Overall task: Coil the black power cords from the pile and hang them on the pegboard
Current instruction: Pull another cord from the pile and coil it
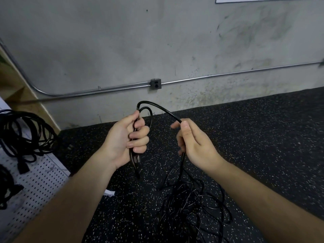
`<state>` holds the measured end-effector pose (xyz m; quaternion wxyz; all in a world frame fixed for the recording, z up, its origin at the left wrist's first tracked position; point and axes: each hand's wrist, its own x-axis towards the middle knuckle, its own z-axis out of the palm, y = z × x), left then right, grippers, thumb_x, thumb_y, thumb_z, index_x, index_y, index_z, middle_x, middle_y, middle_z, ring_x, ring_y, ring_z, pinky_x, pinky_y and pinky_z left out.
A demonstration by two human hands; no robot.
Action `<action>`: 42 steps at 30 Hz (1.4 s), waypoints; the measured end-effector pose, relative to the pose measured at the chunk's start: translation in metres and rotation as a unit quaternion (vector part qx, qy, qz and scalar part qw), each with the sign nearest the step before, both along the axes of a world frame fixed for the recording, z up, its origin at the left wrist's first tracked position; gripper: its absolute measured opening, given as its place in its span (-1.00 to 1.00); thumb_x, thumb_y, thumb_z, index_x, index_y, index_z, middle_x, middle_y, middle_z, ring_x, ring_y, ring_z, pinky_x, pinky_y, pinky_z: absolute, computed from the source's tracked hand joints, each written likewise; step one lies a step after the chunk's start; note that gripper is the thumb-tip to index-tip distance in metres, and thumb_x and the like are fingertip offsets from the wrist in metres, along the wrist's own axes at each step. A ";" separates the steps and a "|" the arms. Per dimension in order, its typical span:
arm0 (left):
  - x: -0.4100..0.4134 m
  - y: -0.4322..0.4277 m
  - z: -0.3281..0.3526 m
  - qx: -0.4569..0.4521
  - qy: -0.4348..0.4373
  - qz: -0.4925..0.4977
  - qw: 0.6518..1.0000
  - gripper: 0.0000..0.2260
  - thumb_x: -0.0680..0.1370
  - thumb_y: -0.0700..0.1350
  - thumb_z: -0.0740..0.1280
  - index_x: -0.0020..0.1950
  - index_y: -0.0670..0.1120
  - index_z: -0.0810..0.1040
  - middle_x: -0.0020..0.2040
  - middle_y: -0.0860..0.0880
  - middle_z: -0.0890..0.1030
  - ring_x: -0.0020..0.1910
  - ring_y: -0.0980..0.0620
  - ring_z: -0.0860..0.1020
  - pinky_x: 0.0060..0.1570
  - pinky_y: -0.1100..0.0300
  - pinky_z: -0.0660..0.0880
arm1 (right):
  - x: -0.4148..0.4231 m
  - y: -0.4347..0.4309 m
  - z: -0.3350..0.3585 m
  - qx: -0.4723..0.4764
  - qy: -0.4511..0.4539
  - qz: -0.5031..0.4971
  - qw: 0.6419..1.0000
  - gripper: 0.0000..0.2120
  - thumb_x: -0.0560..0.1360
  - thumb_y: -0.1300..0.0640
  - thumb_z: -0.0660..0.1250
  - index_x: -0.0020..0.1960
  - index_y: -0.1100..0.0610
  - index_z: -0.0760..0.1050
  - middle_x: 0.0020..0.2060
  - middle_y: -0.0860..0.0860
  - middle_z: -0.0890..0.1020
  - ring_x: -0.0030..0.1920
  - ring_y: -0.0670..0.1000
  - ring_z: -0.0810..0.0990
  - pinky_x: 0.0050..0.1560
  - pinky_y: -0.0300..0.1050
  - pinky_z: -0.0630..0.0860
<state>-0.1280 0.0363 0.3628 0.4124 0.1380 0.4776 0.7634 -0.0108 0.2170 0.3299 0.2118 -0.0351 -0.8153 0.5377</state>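
Tangled cord pile (194, 207) on floor (263, 137), lower right; hung coils (22, 134) crowd pegboard (40, 183) left side; right holes free.

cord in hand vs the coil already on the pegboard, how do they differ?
The held cord has only a couple of small loops, gripped in the left hand; the hung coil has many large loops. The held cord runs through the right hand down to the pile on the floor; the hung coil hangs on the pegboard, touched by no hand. Both are black power cords.
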 end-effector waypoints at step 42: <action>0.010 0.011 0.004 0.115 0.012 -0.020 0.993 -0.70 0.69 0.02 0.11 -0.21 -0.01 0.38 -0.38 0.11 0.08 -0.50 0.16 0.10 -0.47 0.29 0.34 | -0.026 0.006 -0.018 -0.036 -0.039 0.021 0.998 -0.66 0.69 -0.08 0.12 -0.03 0.14 0.49 -0.34 -0.02 0.52 -0.33 -0.05 0.53 -0.29 -0.14 0.48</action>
